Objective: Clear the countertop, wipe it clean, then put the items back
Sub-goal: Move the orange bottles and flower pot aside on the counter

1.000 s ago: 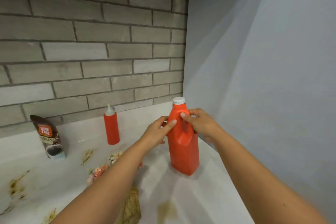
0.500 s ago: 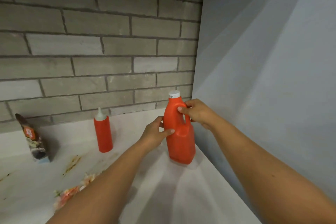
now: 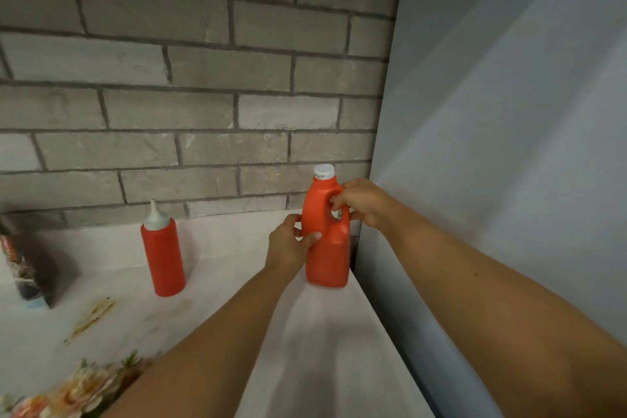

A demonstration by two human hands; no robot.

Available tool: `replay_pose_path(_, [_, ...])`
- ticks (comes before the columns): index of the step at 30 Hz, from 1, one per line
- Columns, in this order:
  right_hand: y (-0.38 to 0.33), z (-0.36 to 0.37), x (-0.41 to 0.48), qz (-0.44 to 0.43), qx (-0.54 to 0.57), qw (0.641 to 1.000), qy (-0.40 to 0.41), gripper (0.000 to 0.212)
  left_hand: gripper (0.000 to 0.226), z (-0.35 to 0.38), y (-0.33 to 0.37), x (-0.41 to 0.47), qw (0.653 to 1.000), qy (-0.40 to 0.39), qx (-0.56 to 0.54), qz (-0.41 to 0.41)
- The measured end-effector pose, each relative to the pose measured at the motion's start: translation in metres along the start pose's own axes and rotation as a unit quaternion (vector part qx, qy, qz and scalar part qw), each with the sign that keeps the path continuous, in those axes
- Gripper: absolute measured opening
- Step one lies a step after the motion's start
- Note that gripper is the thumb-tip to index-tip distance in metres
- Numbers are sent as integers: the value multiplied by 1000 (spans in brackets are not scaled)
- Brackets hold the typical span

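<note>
Counter: white stained countertop (image 3: 322, 332).
Jug: orange plastic jug (image 3: 328, 263) shifting back into the corner.
Right hand (image 3: 359, 204): gripping handle.
Left hand (image 3: 288, 244): clasping side.

Both my bare arms are stretched out in front of me, the left forearm coming up from the bottom middle and the right one from the lower right corner. My left hand (image 3: 288, 244) is wrapped round the side of the orange-red plastic jug with the white cap (image 3: 327, 261), thumb lying across its front. My right hand (image 3: 364, 202) sits higher, fingers (image 3: 337, 202) curled through the jug's handle. The hands are close together, not touching.
</note>
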State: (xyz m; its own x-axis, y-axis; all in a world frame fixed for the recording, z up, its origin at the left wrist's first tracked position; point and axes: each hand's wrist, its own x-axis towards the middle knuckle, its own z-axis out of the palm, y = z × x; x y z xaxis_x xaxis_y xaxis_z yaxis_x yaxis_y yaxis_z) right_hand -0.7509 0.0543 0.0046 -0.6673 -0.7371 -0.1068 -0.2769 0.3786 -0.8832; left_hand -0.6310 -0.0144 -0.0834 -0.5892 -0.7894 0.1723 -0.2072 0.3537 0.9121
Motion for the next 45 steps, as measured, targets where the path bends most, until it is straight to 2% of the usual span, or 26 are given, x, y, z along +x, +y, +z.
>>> replay_pose_path(5, [9,3,27,-11,17,1000,-10,13,50,7,-5,16,1000,15,-2,2])
replay_pose_path(11, [16,4,55,-19,52,998,-25,27,41,14,-8,37,999,43,7,3])
replay_pose_path(14, [18,4,68,-33,42,998,-22,23,38,17,-8,42,999,36,10,3])
replay_pose_path(20, [22,3,78,-47,29,998,-22,28,35,22,-12,47,1000,25,-5,0])
replay_pose_path(26, [23,5,79,-71,-38,997,9,28,37,19,-11,40,1000,5,6,-5])
replay_pose_path(29, [20,7,77,-82,-20,995,55,37,39,9,-4,36,1000,-6,5,-16])
replay_pose_path(31, [14,7,73,-97,19,986,136,41,40,1,1,33,1000,-7,1,-22])
replay_pose_path(34, [1,4,63,-130,50,949,284,40,38,-14,7,25,1000,0,1,-19])
replay_pose_path(37, [-19,7,45,-184,62,922,336,34,33,-32,16,13,1000,14,-4,-11])
replay_pose_path(40, [-35,22,24,-225,71,922,306,28,28,-53,26,-7,1000,18,-6,-4])
replay_pose_path(45, [-47,59,-21,-228,86,952,186,23,23,-105,36,-47,1000,1,-6,3])
